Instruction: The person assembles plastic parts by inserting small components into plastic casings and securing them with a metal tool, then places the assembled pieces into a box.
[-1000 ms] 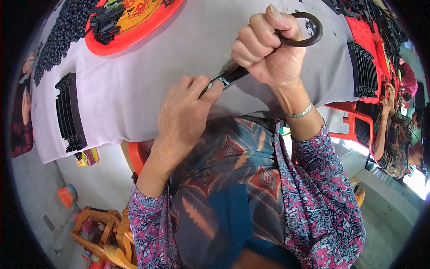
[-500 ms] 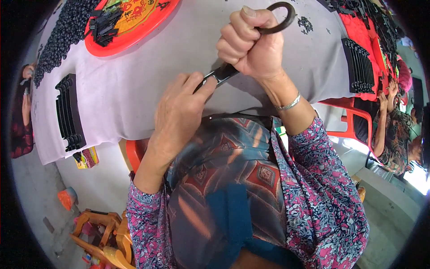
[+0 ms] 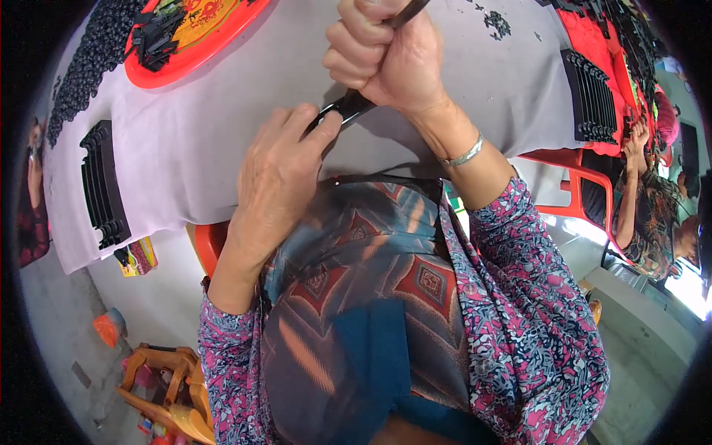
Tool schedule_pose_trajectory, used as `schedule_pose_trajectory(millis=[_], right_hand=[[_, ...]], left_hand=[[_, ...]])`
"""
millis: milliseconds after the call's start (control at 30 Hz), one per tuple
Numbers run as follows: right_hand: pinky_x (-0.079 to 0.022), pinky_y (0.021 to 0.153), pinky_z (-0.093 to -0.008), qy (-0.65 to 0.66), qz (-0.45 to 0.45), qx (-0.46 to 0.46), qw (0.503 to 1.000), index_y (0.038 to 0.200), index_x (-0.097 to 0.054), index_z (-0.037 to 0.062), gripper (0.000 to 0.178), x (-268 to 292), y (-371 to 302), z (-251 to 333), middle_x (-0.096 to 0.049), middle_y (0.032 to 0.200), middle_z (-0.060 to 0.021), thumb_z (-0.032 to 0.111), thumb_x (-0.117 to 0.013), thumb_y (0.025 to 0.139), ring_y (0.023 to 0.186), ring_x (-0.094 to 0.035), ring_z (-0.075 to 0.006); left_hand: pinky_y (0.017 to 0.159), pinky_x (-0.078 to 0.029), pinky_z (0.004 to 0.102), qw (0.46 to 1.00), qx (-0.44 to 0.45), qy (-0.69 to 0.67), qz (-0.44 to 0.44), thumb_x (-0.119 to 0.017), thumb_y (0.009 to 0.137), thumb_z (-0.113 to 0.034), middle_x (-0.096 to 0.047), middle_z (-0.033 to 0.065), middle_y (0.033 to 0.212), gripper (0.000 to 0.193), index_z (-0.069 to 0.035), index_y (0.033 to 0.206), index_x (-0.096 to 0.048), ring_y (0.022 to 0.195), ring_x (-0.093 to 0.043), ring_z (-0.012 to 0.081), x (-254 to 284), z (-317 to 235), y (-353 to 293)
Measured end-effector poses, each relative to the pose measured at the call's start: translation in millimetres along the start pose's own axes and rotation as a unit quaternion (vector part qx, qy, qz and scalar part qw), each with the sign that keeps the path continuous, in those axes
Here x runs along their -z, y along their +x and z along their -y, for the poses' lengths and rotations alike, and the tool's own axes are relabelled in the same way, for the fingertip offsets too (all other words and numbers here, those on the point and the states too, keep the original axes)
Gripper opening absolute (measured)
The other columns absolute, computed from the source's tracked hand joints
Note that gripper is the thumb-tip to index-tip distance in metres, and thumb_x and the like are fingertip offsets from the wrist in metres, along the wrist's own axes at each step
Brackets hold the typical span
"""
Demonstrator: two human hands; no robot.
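My right hand [image 3: 404,70] is wrapped round the dark handles of a pair of scissors [image 3: 357,105], whose blades slant down to the left. Close by, my left hand [image 3: 278,159] pinches a small black piece [image 3: 323,116] between thumb and fingers at the blade tips. Fingers cover most of that piece, so its full shape is hidden. Both hands are over the near part of the table, in front of my body. At the upper left a red plate [image 3: 159,78] holds a heap of black strips [image 3: 154,41].
A grey-white cloth [image 3: 200,141] covers the table. Black ribbed parts stand in a row at the left edge [image 3: 104,185] and right edge [image 3: 591,96]. Small black beads [image 3: 89,63] pile up at far left; black scraps [image 3: 497,26] lie beyond my right hand. Another person [image 3: 649,200] sits at right.
Both hands and the scissors have shifted slightly left and up in the picture, as has the whole scene a little. The left hand still pinches at the blades.
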State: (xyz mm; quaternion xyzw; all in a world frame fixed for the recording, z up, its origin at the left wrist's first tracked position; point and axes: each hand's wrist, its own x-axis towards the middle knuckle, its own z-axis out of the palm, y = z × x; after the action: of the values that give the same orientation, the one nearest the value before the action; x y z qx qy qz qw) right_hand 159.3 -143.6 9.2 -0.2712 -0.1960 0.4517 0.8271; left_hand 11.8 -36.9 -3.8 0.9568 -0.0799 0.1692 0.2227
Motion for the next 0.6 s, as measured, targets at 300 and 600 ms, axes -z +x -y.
schedule_pose_trajectory(millis=[300, 600], right_hand=[[-0.013, 0.041, -0.0264, -0.091, 0.027, 0.029, 0.995, 0.055, -0.025, 0.0168, 0.045, -2, -5, 6, -0.02, 0.048, 0.0056, 0.035, -0.04, 0.093, 0.045, -0.013, -0.0089], [-0.012, 0.041, -0.0272, -0.017, 0.036, 0.048, 0.998, 0.055, -0.025, 0.0162, 0.046, 5, -12, 10, -0.021, 0.048, 0.0049, 0.036, -0.04, 0.094, 0.045, -0.014, -0.0093]], left_hand=[[0.068, -0.047, 0.0384, 1.0, -0.005, -0.001, 0.0, -0.058, 0.078, -0.006, -0.053, 0.0078, 0.087, 0.023, -0.005, 0.101, -0.062, 0.079, -0.054, 0.0262, 3, -2, 0], [0.069, -0.047, 0.0371, 1.0, 0.005, 0.004, 0.009, -0.058, 0.077, -0.006, -0.054, 0.0063, 0.089, 0.025, -0.006, 0.101, -0.064, 0.079, -0.053, 0.0252, 3, -3, -3]])
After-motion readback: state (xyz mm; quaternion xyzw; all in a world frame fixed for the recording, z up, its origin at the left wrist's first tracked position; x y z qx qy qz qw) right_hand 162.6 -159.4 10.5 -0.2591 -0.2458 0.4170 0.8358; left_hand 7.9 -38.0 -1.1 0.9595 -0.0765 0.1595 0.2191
